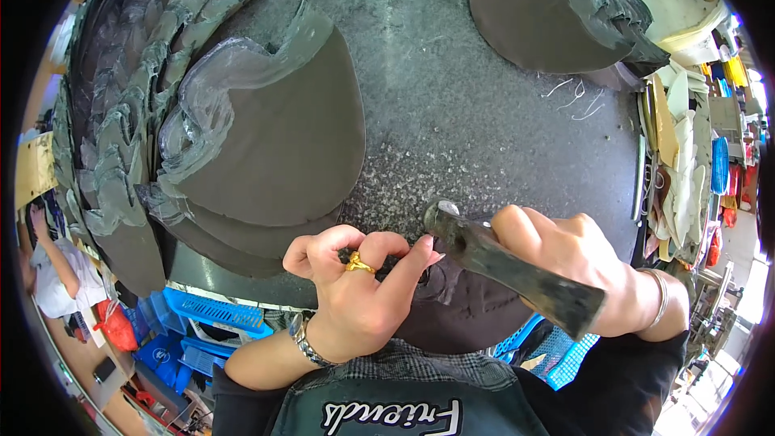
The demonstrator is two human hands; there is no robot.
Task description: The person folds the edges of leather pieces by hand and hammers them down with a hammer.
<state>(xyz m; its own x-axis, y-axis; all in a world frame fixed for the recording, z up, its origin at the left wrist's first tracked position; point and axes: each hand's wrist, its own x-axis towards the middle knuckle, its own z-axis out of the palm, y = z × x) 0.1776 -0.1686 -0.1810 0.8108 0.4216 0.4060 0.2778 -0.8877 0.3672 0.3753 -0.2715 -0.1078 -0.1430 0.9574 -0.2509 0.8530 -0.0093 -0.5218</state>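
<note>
My left hand (355,278), with a gold ring and a metal bracelet, pinches the edge of a dark brown leather piece (452,307) lying at the near edge of the stone slab (452,113). My right hand (581,262) grips the worn dark handle of a small hammer (500,262). The hammer's metal head rests close to my left fingertips, over the edge of the leather piece.
A fanned stack of dark leather pieces with glue-shiny edges (258,137) covers the left of the slab. Another stack (557,8) sits at the top right. Pale cut shapes (682,145) stand along the right. Blue plastic crates (210,315) are below on the left.
</note>
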